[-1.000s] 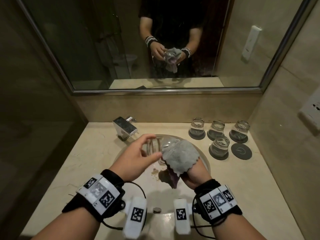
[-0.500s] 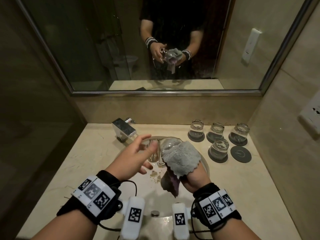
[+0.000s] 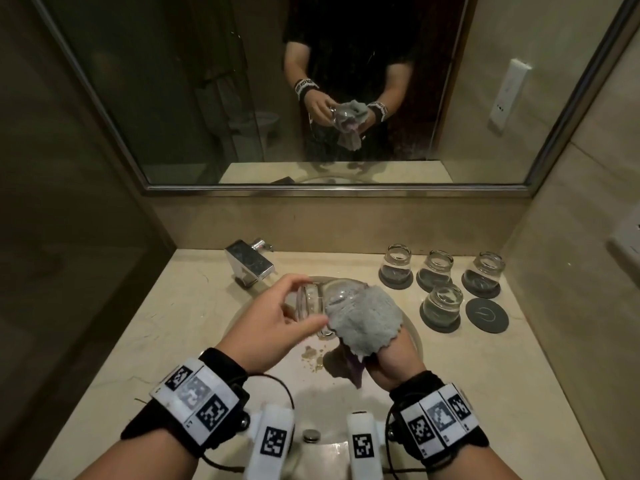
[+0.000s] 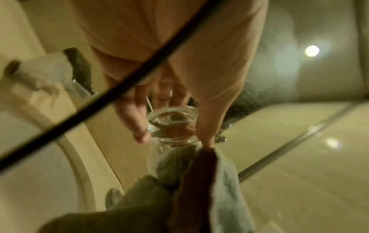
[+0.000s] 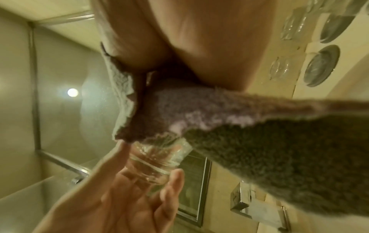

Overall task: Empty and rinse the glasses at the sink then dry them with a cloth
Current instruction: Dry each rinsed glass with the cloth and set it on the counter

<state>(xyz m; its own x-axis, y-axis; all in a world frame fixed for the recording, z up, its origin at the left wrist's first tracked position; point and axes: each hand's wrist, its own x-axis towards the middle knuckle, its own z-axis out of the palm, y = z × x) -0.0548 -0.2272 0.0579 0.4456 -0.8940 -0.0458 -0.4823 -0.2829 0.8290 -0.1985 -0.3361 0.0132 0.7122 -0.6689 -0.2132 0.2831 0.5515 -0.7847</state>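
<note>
A clear glass [image 3: 332, 292] lies on its side in the air above the sink [image 3: 311, 403]. My left hand [image 3: 310, 301] grips its thick left end between thumb and fingers. A grey cloth [image 3: 363, 317] with a purple underside covers the glass's other end, and my right hand [image 3: 391, 362] holds it there, fingers hidden beneath. The left wrist view shows the glass [image 4: 171, 119] between my fingers [image 4: 131, 118], with the cloth [image 4: 225, 181] beyond. In the right wrist view the cloth [image 5: 259, 141] drapes over the glass [image 5: 157, 159].
Several more glasses stand on dark coasters at the counter's back right, such as one [image 3: 398, 263] and one [image 3: 443, 304]. An empty coaster [image 3: 486, 315] lies beside them. A chrome faucet [image 3: 249, 263] sits behind the sink. A mirror fills the wall ahead.
My left hand loosened its fingers half a second ago and now grips the glass's end again. The cloth and my right hand have stayed on the other end.
</note>
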